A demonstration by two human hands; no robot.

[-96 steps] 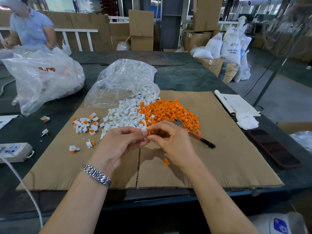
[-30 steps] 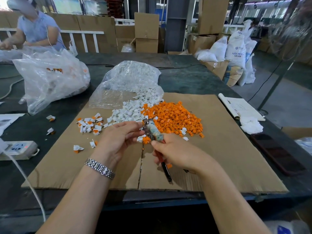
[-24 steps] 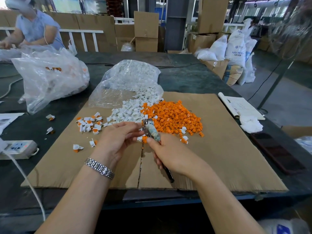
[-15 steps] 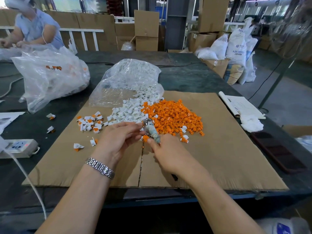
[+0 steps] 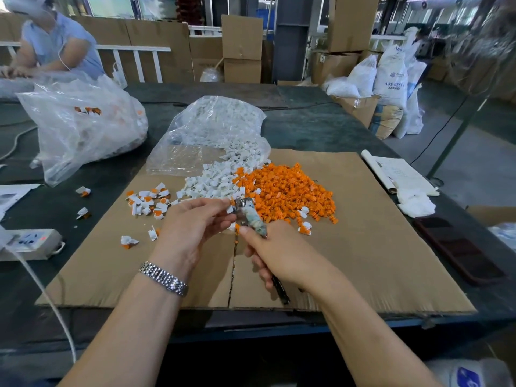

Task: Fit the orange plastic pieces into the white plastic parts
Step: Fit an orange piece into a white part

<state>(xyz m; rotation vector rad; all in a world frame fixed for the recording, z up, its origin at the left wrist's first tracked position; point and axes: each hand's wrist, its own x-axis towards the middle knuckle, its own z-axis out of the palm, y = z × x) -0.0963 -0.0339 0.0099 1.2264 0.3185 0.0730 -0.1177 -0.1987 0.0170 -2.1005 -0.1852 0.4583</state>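
Head view. On the brown cardboard sheet [image 5: 377, 247], a small cluster of finished white-and-orange assembled pieces [image 5: 146, 202] to the left; a few more strays on the dark table [image 5: 321, 127]. Far larger still: the heap of loose orange plastic pieces [image 5: 290, 191] and the spill of loose white plastic parts [image 5: 212, 181] from the clear plastic bag [image 5: 212, 129]. Judged early in the task, most of it left.

Left hand [image 5: 192, 224]: fingers curled, pinching a small white part with orange showing [image 5: 231, 203] at the fingertips, above the sheet's near middle. Right hand [image 5: 282, 255]: wrapped round a slim tool with a tape-wound metal tip and dark handle [image 5: 250, 216], tip touching the pinched part. Seating itself too small to tell.
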